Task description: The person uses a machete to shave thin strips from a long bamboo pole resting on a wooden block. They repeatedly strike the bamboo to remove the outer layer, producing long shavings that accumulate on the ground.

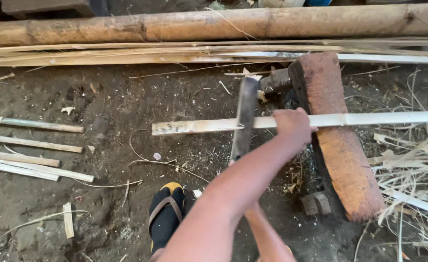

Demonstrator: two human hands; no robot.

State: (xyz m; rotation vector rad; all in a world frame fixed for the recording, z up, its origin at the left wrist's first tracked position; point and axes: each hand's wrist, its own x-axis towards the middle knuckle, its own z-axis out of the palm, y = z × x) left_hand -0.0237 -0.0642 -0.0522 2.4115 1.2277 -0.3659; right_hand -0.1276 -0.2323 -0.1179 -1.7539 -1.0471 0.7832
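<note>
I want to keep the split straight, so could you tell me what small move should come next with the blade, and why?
Probably press the blade a little further along the strip. Its edge sits on the strip's top beside the left hand, which pins the strip against the block. The right hand is hidden.

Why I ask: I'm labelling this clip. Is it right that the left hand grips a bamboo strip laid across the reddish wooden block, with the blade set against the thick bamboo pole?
Not quite: the head view shows the blade set against the bamboo strip itself, beside the left hand that grips it across the reddish wooden block.
</note>
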